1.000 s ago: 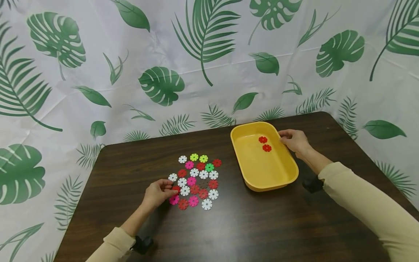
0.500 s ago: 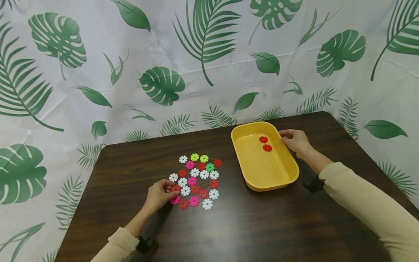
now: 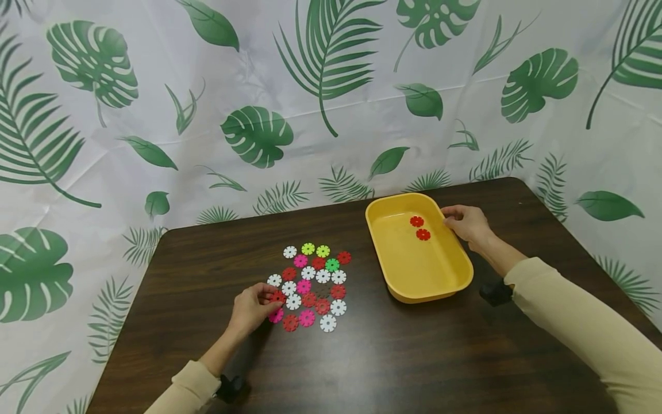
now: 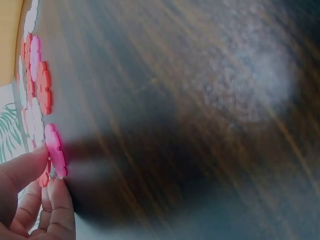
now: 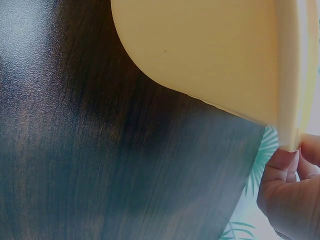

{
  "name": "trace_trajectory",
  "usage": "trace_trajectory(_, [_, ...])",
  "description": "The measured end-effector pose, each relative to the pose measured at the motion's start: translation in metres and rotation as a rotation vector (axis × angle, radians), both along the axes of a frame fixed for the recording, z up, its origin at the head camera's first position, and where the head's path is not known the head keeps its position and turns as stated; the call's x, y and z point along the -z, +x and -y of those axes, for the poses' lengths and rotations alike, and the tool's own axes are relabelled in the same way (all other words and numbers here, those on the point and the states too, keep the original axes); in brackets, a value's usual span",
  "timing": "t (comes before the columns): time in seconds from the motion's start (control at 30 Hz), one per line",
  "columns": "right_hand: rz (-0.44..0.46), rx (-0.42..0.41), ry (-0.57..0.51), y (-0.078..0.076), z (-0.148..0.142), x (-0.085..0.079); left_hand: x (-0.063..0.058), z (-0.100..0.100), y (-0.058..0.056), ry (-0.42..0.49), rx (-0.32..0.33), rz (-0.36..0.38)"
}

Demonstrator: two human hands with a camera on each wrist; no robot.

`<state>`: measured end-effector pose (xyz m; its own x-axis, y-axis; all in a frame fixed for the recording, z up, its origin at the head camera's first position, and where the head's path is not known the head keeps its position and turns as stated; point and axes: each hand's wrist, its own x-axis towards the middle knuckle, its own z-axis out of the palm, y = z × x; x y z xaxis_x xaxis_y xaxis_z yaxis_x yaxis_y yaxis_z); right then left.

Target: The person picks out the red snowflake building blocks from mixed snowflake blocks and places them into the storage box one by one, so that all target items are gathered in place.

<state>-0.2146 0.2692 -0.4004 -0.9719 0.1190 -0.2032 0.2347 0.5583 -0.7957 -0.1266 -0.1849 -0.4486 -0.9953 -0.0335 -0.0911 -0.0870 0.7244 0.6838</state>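
Observation:
At the left edge of a group of flat notched discs, my left hand (image 3: 250,309) pinches a red disc (image 3: 277,296) between thumb and fingers. In the left wrist view the red disc (image 4: 44,179) shows between the thumb and fingertips, with a pink disc (image 4: 56,150) close beside them. My right hand (image 3: 468,224) grips the right rim of a yellow plastic tub (image 3: 414,267); the right wrist view has thumb and fingers on either side of that rim (image 5: 289,135). Two red discs (image 3: 423,234) lie inside the tub, towards its far end.
White discs (image 3: 328,323), yellow-green discs (image 3: 308,248), a green disc (image 3: 332,264), and more red and pink ones lie flat on the dark wooden table (image 3: 217,253). A leaf-print cloth (image 3: 258,190) hangs behind the table's far edge.
My left hand has shifted slightly right, and more of the red disc shows at its fingertips than one second ago. The right hand stays on the tub's rim.

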Motion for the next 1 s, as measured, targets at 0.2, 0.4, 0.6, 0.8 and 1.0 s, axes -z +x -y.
trace_trajectory(0.2, [-0.005, 0.001, 0.008, 0.0000, -0.0001, 0.0005, 0.0010, -0.0016, 0.0006, 0.025, -0.006, -0.041])
trace_trajectory(0.4, [-0.007, 0.006, 0.006, -0.0007, -0.0004, 0.0012, 0.0013, -0.0019, 0.0004, 0.029, -0.008, -0.056])
trace_trajectory(0.6, [-0.015, 0.005, 0.013, -0.0015, -0.0007, 0.0025, 0.0014, -0.0021, -0.0010, 0.033, -0.007, -0.053])
trace_trajectory(0.8, [-0.014, -0.001, 0.006, -0.0007, -0.0003, 0.0027, 0.0025, 0.0000, -0.0039, 0.025, -0.015, -0.067])
trace_trajectory(1.0, [-0.012, 0.000, 0.006, -0.0001, -0.0002, 0.0023, -0.0021, -0.0011, -0.0080, 0.093, -0.056, -0.023])
